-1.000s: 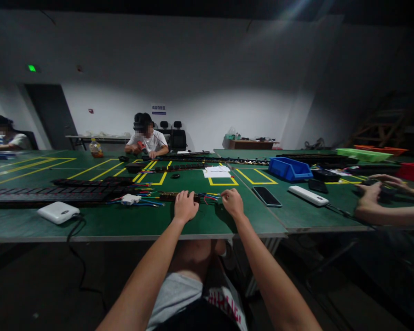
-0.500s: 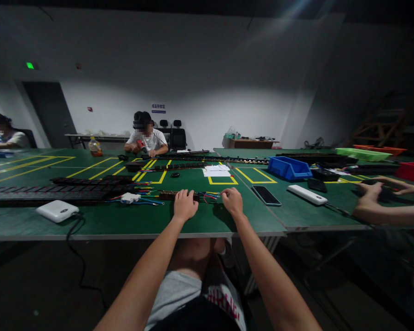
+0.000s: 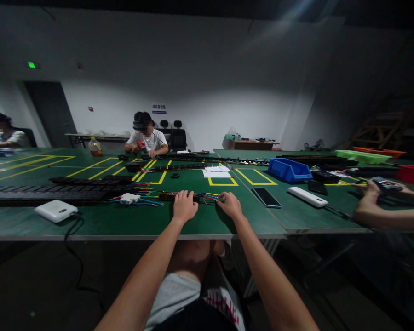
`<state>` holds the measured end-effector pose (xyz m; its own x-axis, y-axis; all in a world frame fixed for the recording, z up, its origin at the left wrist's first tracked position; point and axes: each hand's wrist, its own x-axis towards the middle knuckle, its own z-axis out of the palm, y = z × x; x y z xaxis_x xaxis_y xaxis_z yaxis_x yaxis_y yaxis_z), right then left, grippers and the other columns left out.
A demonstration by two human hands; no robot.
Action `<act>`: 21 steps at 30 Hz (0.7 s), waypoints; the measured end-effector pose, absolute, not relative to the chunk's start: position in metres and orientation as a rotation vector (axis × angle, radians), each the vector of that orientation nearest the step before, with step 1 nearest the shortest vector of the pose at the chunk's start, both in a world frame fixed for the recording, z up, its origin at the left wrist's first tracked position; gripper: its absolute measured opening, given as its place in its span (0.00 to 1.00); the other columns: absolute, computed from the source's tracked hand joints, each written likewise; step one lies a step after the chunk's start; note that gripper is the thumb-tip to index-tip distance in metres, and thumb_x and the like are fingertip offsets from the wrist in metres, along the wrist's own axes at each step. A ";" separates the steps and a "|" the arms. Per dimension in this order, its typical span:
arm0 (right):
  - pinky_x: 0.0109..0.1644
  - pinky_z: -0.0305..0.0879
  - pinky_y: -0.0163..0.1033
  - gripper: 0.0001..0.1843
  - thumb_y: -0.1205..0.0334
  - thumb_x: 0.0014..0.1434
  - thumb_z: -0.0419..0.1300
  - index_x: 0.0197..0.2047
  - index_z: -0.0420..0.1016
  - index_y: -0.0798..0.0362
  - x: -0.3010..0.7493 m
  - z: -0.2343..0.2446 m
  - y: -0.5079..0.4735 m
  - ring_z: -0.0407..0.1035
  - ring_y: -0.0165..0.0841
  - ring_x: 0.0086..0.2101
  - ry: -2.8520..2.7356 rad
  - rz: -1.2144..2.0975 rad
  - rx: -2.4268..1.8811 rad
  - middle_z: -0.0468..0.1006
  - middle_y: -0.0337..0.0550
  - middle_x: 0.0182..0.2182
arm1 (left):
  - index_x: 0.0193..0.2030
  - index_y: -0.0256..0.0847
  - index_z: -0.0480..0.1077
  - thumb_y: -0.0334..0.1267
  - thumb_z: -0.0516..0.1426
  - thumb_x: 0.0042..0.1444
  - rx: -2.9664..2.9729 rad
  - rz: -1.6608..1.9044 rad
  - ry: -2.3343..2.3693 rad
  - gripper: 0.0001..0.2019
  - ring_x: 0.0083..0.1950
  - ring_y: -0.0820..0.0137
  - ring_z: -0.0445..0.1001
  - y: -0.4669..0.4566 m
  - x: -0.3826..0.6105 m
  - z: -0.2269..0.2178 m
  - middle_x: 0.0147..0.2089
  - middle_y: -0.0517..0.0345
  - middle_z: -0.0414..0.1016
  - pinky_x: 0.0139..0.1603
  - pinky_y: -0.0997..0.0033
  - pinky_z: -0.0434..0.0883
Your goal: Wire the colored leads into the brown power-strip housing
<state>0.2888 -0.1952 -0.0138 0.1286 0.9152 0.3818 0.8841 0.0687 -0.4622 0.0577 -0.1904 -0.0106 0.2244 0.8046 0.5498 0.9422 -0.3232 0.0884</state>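
Observation:
My left hand (image 3: 185, 207) lies over a short dark module (image 3: 166, 197) with wires at both ends, its fingers curled over the top and holding it against the table. From the module's right end fan out several thin coloured wires (image 3: 209, 196), red, blue and yellow-green among them. My right hand (image 3: 230, 206) is closed in a pinch at the tips of these wires; the exact wire between the fingers is hard to make out. To the left of the module, a white connector (image 3: 129, 198) with blue leads rests at the end of long dark strips (image 3: 55, 194).
The green table (image 3: 193, 225) has yellow tape lines. A phone (image 3: 266, 196), a white power bank (image 3: 307, 196), a blue bin (image 3: 290, 169) and papers (image 3: 216, 172) lie on it. Another white device (image 3: 57, 210) trails a cable. A co-worker's hands (image 3: 369, 193) hold a dark device at right.
My right hand has moved slightly left and its fingers have come onto the wire tips. My left hand stays on the module. The co-worker at right has lifted and turned the dark device.

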 end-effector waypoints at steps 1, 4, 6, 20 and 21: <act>0.41 0.58 0.33 0.10 0.59 0.62 0.65 0.47 0.82 0.48 0.289 -0.014 -0.195 0.71 0.31 0.41 -1.742 0.052 -1.796 0.77 0.41 0.42 | 0.65 0.36 0.71 0.39 0.54 0.63 -2.239 -0.751 -1.642 0.24 0.69 0.52 0.66 -0.190 0.058 -0.011 0.65 0.40 0.72 0.73 0.51 0.59; 0.40 0.58 0.33 0.08 0.59 0.64 0.65 0.45 0.84 0.47 0.291 -0.013 -0.194 0.71 0.31 0.40 -1.737 0.018 -1.805 0.77 0.41 0.42 | 0.65 0.37 0.70 0.39 0.53 0.63 -2.243 -0.753 -1.646 0.24 0.69 0.52 0.66 -0.190 0.058 -0.011 0.66 0.41 0.72 0.73 0.50 0.59; 0.39 0.58 0.34 0.08 0.58 0.65 0.64 0.44 0.85 0.45 0.290 -0.010 -0.195 0.71 0.31 0.40 -1.742 -0.005 -1.812 0.78 0.41 0.42 | 0.65 0.37 0.70 0.39 0.53 0.63 -2.244 -0.753 -1.651 0.24 0.69 0.52 0.66 -0.191 0.058 -0.010 0.66 0.41 0.72 0.73 0.50 0.59; 0.40 0.60 0.34 0.16 0.67 0.63 0.61 0.52 0.81 0.46 0.292 -0.012 -0.197 0.72 0.33 0.43 -1.653 0.062 -1.868 0.76 0.44 0.46 | 0.65 0.38 0.70 0.40 0.53 0.63 -2.247 -0.738 -1.658 0.24 0.70 0.52 0.65 -0.192 0.057 -0.009 0.66 0.42 0.72 0.73 0.51 0.59; 0.40 0.60 0.34 0.19 0.69 0.63 0.59 0.55 0.80 0.45 0.292 -0.012 -0.197 0.72 0.33 0.43 -1.636 0.044 -1.866 0.75 0.44 0.47 | 0.65 0.38 0.70 0.40 0.53 0.63 -2.250 -0.737 -1.658 0.24 0.70 0.52 0.65 -0.192 0.057 -0.009 0.66 0.42 0.72 0.73 0.51 0.58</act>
<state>0.2923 -0.1971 -0.0123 0.2216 0.8980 0.3800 0.8762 -0.0124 -0.4818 0.0570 -0.1921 -0.0086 0.2245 0.8155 0.5334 0.9425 -0.3208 0.0939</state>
